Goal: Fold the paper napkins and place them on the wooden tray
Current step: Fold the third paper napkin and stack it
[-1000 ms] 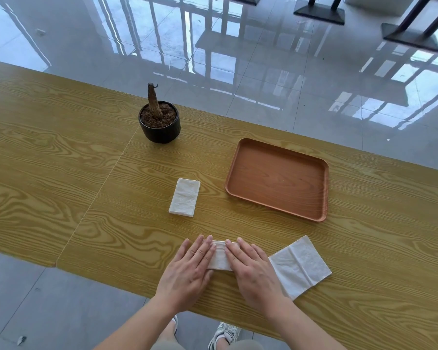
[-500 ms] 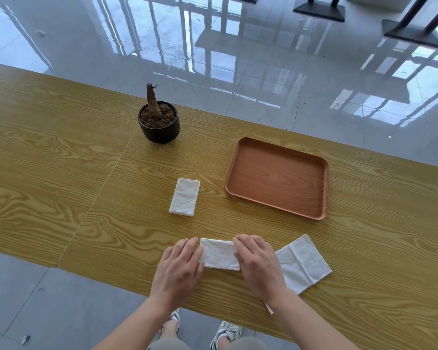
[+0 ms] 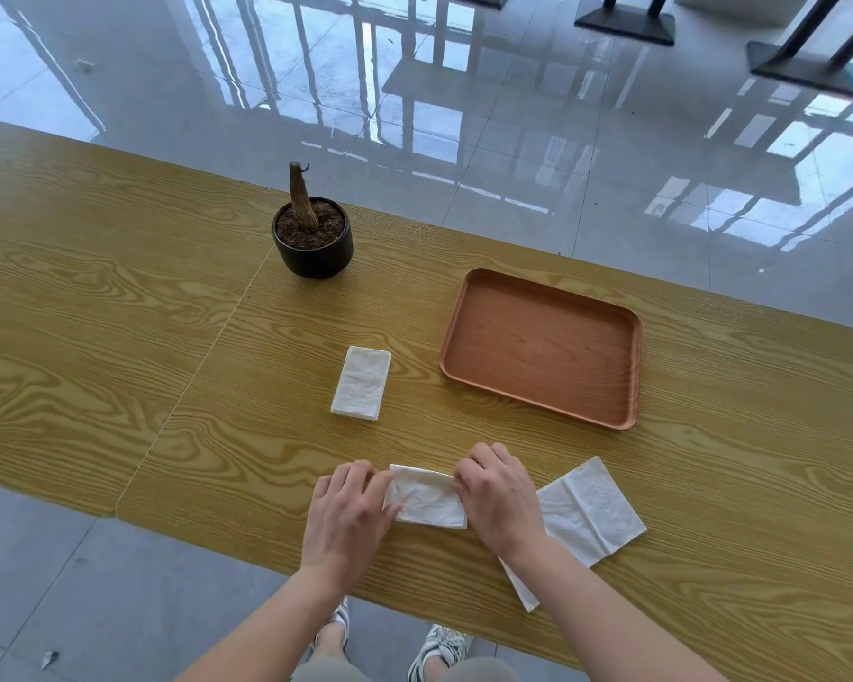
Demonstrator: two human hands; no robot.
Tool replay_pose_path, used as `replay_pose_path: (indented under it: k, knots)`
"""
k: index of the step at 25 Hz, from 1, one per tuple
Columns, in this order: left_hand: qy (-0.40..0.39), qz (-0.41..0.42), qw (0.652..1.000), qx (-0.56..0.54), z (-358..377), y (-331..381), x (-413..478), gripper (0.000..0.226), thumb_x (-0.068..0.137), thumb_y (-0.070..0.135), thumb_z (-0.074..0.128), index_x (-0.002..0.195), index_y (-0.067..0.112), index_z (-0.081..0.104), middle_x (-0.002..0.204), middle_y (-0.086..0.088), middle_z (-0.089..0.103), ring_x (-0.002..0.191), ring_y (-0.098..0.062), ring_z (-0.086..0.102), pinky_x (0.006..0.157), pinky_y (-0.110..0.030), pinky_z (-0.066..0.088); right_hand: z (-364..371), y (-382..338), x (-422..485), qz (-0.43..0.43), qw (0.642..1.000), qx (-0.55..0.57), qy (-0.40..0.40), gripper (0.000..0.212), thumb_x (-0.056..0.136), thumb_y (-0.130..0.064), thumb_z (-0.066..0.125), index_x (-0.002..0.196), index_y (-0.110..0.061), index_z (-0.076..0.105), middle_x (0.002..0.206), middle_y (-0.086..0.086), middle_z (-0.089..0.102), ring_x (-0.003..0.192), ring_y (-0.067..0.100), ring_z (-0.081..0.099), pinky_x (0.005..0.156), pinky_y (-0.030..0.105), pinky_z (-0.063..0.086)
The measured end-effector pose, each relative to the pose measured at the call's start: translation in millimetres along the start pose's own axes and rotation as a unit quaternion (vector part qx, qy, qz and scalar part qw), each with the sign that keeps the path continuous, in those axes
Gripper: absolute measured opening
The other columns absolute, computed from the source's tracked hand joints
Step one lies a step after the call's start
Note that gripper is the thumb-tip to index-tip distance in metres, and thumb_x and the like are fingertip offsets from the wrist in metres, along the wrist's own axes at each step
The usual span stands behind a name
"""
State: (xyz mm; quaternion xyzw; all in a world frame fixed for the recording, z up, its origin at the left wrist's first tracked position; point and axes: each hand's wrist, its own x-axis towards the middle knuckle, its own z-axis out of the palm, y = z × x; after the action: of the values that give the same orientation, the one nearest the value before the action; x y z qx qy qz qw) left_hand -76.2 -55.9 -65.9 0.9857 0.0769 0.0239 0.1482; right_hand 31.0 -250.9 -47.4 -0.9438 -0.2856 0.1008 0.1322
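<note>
A folded white napkin [image 3: 427,499] lies near the table's front edge, between my hands. My left hand [image 3: 348,516] pinches its left end and my right hand [image 3: 501,494] pinches its right end. A flat, unfolded napkin [image 3: 592,516] lies just to the right, partly under my right wrist. Another folded napkin [image 3: 361,382] rests further back, left of centre. The wooden tray [image 3: 464,332], reddish brown with rounded corners, sits at the back right with nothing in it.
A black pot with soil and a bare stump [image 3: 312,238] stands at the back, left of the tray. The wooden table [image 3: 119,312] has a seam running diagonally on the left. Glossy floor and chair bases lie beyond the far edge.
My hands were pressed flat together over the napkin. They have slid apart to its two ends, uncovering the folded napkin, and the fingers now curl on its edges.
</note>
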Motion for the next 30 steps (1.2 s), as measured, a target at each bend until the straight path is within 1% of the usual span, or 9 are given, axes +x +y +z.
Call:
replay_pose_path:
  k: [6, 11, 13, 18, 19, 22, 24, 27, 30]
  knots:
    - [-0.007, -0.072, 0.996, -0.05, -5.2, 8.5, -1.0, 0.053, 0.07, 0.035, 0.085, 0.116, 0.021, 0.063, 0.105, 0.003, 0.063, 0.097, -0.021, 0.061, 0.079, -0.036, 0.051, -12.5, -5.1, 6.1, 0.062, 0.991, 0.109, -0.045, 0.006, 0.091, -0.017, 0.064, 0.085, -0.018, 0.064, 0.083, -0.007, 0.066, 0.082, 0.016, 0.058, 0.071, 0.036, 0.053]
    - [-0.006, -0.128, 0.989, -0.074, -8.5, 13.6, -6.6, 0.046, 0.08, 0.035, 0.077, 0.121, 0.02, 0.063, 0.105, 0.004, 0.062, 0.098, -0.019, 0.059, 0.083, -0.035, 0.049, -18.6, -1.2, 2.6, 0.143, 0.965, 0.204, -0.087, 0.014, 0.089, -0.016, 0.068, 0.1, -0.02, 0.075, 0.083, -0.009, 0.071, 0.081, 0.011, 0.066, 0.079, 0.033, 0.056]
    - [-0.02, -0.169, 0.977, -0.127, -9.4, 19.8, -7.8, 0.043, 0.085, 0.036, 0.073, 0.124, 0.02, 0.062, 0.1, 0.008, 0.061, 0.091, -0.013, 0.056, 0.08, -0.03, 0.047, -20.9, 0.7, 0.7, 0.188, 0.946, 0.249, -0.093, 0.012, 0.087, -0.017, 0.07, 0.091, -0.023, 0.08, 0.079, -0.012, 0.074, 0.077, 0.007, 0.067, 0.075, 0.031, 0.058]
    - [-0.085, -0.312, 0.884, -0.336, -10.2, 41.4, -5.7, 0.034, 0.087, 0.048, 0.069, 0.108, 0.021, 0.07, 0.082, 0.009, 0.071, 0.077, -0.005, 0.066, 0.07, -0.026, 0.053, -25.4, -5.0, -4.4, 0.301, 0.837, 0.454, -0.042, 0.013, 0.083, -0.01, 0.075, 0.076, -0.02, 0.079, 0.069, -0.005, 0.075, 0.065, 0.011, 0.066, 0.064, 0.03, 0.055]
    - [-0.109, -0.337, 0.845, -0.401, -8.9, 46.5, -3.0, 0.035, 0.086, 0.049, 0.071, 0.105, 0.019, 0.072, 0.084, 0.005, 0.074, 0.076, -0.01, 0.07, 0.07, -0.031, 0.059, -27.4, -7.5, -4.7, 0.311, 0.814, 0.489, -0.032, 0.012, 0.084, -0.007, 0.075, 0.077, -0.016, 0.079, 0.066, -0.003, 0.073, 0.061, 0.013, 0.064, 0.061, 0.029, 0.053]
    - [-0.142, -0.425, 0.664, -0.598, -10.6, 61.7, 8.7, 0.037, 0.085, 0.043, 0.075, 0.1, 0.009, 0.075, 0.087, -0.011, 0.078, 0.074, -0.023, 0.074, 0.065, -0.035, 0.062, -32.4, -15.7, -6.8, 0.318, 0.772, 0.551, -0.016, 0.007, 0.085, -0.003, 0.075, 0.083, -0.009, 0.077, 0.063, 0.0, 0.069, 0.056, 0.013, 0.06, 0.054, 0.025, 0.051]
    - [-0.142, -0.453, 0.584, -0.659, -12.9, 65.6, 16.2, 0.034, 0.087, 0.036, 0.076, 0.098, 0.004, 0.076, 0.09, -0.017, 0.078, 0.076, -0.029, 0.075, 0.065, -0.036, 0.061, -33.9, -19.3, -8.4, 0.319, 0.757, 0.57, -0.01, 0.004, 0.086, -0.002, 0.075, 0.086, -0.005, 0.077, 0.068, 0.001, 0.071, 0.057, 0.011, 0.061, 0.055, 0.025, 0.052]
    - [-0.109, -0.48, 0.548, -0.676, -14.6, 65.9, 21.5, 0.022, 0.088, 0.021, 0.076, 0.1, 0.003, 0.071, 0.08, -0.011, 0.077, 0.069, -0.024, 0.072, 0.057, -0.032, 0.057, -31.6, -20.9, -11.1, 0.325, 0.746, 0.581, -0.007, 0.004, 0.087, -0.002, 0.074, 0.091, -0.002, 0.075, 0.075, 0.006, 0.073, 0.063, 0.015, 0.061, 0.058, 0.027, 0.052]
    - [-0.078, -0.491, 0.57, -0.654, -15.4, 62.6, 19.8, 0.017, 0.086, 0.014, 0.077, 0.097, 0.005, 0.069, 0.074, -0.007, 0.076, 0.064, -0.02, 0.068, 0.054, -0.031, 0.055, -27.2, -19.2, -12.8, 0.324, 0.747, 0.58, -0.013, 0.002, 0.087, -0.003, 0.074, 0.088, -0.003, 0.075, 0.073, 0.004, 0.072, 0.062, 0.014, 0.06, 0.058, 0.028, 0.053]
